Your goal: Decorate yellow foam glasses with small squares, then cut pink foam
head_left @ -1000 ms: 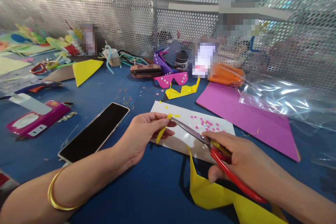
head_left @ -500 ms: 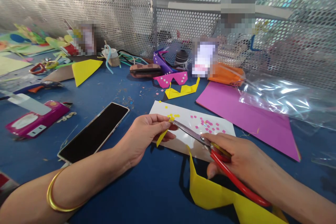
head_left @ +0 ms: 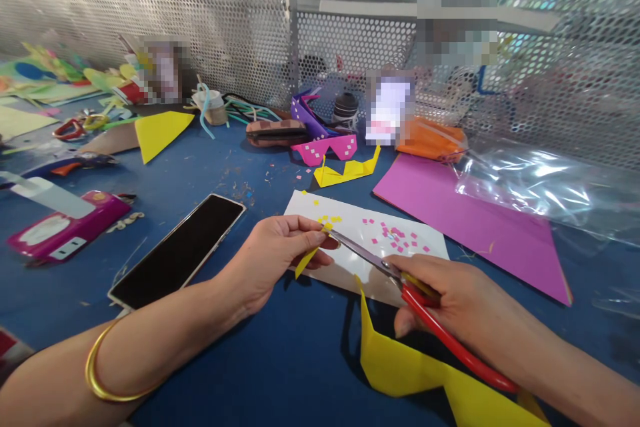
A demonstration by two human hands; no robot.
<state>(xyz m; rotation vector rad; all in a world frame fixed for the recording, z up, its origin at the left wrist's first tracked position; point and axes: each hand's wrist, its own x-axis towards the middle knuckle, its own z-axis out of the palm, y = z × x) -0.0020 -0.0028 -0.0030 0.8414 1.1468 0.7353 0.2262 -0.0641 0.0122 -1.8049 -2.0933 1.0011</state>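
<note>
Both hands are busy close in front of the wearer: the left hand (head_left: 280, 250) pinches a narrow yellow strip (head_left: 306, 263) between thumb and fingers, and the right hand (head_left: 460, 290) is wrapped around the handles of a pair of scissors (head_left: 414, 297). Beneath everything spreads the blue table (head_left: 280, 360). Largest among the papers on it is the purple sheet (head_left: 470, 220), lying flat beyond the right hand. A yellow cut-out (head_left: 405, 367) with angled edges lies on the near side of the right hand and runs out of view at the bottom. The white sheet (head_left: 350, 273) lies under and between the two hands, slightly turned. Beside the left forearm rests a dark-screened phone (head_left: 177, 250). The scissors point left across the white sheet, their tips at the yellow strip, right by the left fingertips; how far the blades are parted cannot be made out. The strip's free end hangs below the left fingers, toward the wearer. Smallest are the pink squares (head_left: 395, 235), scattered beyond the blades, and the yellow squares (head_left: 329, 221), clustered just past the left fingertips.
</note>
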